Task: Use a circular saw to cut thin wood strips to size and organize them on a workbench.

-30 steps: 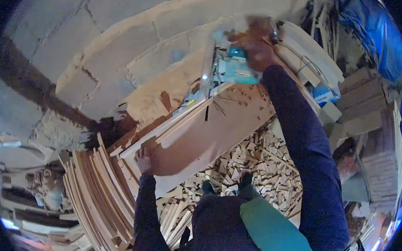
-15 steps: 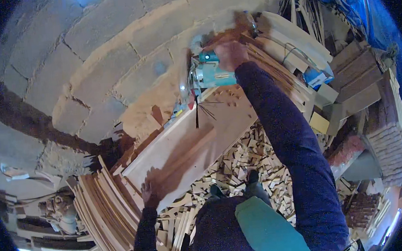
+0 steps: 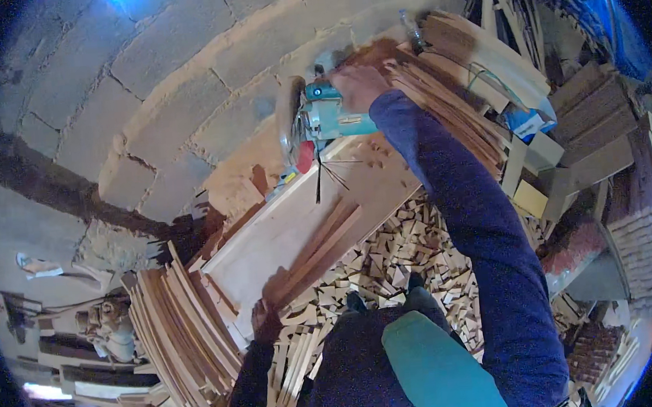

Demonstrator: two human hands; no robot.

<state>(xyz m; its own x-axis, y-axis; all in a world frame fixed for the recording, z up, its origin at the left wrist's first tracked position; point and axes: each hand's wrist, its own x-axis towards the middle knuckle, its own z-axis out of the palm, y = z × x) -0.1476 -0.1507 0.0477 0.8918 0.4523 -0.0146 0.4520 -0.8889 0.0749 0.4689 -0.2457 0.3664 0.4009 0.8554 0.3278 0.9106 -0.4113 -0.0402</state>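
Note:
My right hand (image 3: 363,87) is wrapped round the handle area of a teal power saw (image 3: 335,118) at the far side of the bench. A rounded, shiny guard (image 3: 290,123) shows on the saw's left, with a red part below it. My left hand (image 3: 266,319) is at the near end of thin wooden strips (image 3: 318,251). Its fingers look closed round them, though they are dark and partly hidden. The strips lie slanting over a pale board (image 3: 257,250), pointing up toward the saw.
Long wooden strips (image 3: 180,335) are stacked at the left. More lengths (image 3: 452,108) lie right of the saw. Small wood offcuts (image 3: 391,267) cover the floor round my feet. Behind the bench rises a block wall (image 3: 174,85). A blue-and-white packet (image 3: 528,123) sits at the right.
My left hand has gone from lying spread on the board to the strips' near end. The saw and my right hand have shifted slightly left. The view has moved a little.

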